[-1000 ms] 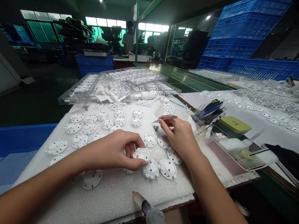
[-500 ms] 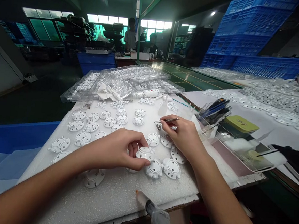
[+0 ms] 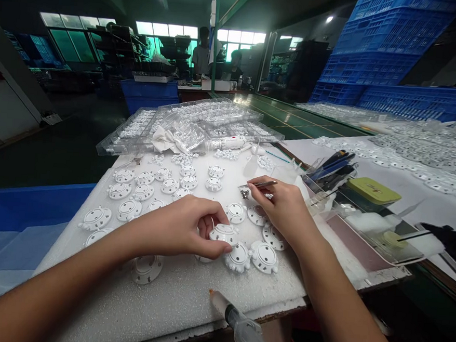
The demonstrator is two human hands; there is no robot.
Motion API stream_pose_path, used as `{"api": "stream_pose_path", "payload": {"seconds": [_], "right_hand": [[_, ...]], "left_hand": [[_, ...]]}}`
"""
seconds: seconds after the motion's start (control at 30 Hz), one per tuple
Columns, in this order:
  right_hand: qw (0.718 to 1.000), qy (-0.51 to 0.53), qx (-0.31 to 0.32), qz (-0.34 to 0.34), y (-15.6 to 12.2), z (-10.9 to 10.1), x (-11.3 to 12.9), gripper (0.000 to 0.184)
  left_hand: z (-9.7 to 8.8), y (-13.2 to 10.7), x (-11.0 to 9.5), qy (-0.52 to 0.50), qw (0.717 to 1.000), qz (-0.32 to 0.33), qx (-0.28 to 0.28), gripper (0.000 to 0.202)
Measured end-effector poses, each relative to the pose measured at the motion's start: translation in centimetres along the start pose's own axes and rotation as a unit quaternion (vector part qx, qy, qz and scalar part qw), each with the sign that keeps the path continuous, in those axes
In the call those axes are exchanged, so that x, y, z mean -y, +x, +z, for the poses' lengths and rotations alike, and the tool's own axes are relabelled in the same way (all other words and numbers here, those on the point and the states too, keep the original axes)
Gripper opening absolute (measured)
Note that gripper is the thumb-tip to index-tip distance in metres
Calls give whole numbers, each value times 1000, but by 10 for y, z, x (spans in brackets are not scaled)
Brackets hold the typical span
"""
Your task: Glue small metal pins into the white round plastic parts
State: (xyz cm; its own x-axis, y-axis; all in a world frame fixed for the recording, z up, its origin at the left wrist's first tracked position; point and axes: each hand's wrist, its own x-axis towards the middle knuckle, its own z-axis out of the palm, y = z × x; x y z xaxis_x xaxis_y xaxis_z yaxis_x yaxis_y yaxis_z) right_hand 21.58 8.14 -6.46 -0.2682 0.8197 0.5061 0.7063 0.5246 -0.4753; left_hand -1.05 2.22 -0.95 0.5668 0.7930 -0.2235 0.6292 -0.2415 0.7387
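Note:
Between thumb and fingers, my left hand point(image 3: 190, 228) grips a round white plastic housing point(image 3: 224, 234), tilted, just above the foam-covered table point(image 3: 179, 303). My right hand point(image 3: 282, 203) is closed on metal tweezers point(image 3: 263, 184), whose tips point left over a small pile of dark metal parts point(image 3: 244, 194). Several similar white housings with holes and small knobs lie around both hands, among them one housing point(image 3: 264, 256) below my right hand and another housing point(image 3: 235, 212) between the hands. Part of the held housing is hidden by my left fingers.
A syringe point(image 3: 237, 317) juts over the table's front edge. Clear trays of white parts point(image 3: 137, 128) and a plastic bag point(image 3: 184, 131) stand at the back. To the right are a tool box point(image 3: 367, 238), a yellow-lidded tin point(image 3: 374, 190) and stacked blue crates point(image 3: 377, 51). Two people are in the background.
The whole view has shifted slightly, so everything appears a little further right. Both hands keep their holds on the housing and the tweezers, with the tweezer tips still near the small metal parts.

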Motion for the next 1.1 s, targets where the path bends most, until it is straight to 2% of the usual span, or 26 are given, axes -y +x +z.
{"api": "stream_pose_path", "payload": {"seconds": [0.23,0.47,0.7,1.1], "right_hand": [[999,7,-34,-34,3,1,-4,18],[994,-19,-61,-88,4,3,-13,22],[999,23,-31,-35,-4,0,-17,11],[999,5,1,-34,-12,-2,-5,6]], "left_hand": [[1,2,10,-27,999,37,-10,41],[0,3,11,-27,998,46,-17,43],[1,2,11,-23,998,48,-13,42],[1,1,7,-2,999,42,-6,40]]}}
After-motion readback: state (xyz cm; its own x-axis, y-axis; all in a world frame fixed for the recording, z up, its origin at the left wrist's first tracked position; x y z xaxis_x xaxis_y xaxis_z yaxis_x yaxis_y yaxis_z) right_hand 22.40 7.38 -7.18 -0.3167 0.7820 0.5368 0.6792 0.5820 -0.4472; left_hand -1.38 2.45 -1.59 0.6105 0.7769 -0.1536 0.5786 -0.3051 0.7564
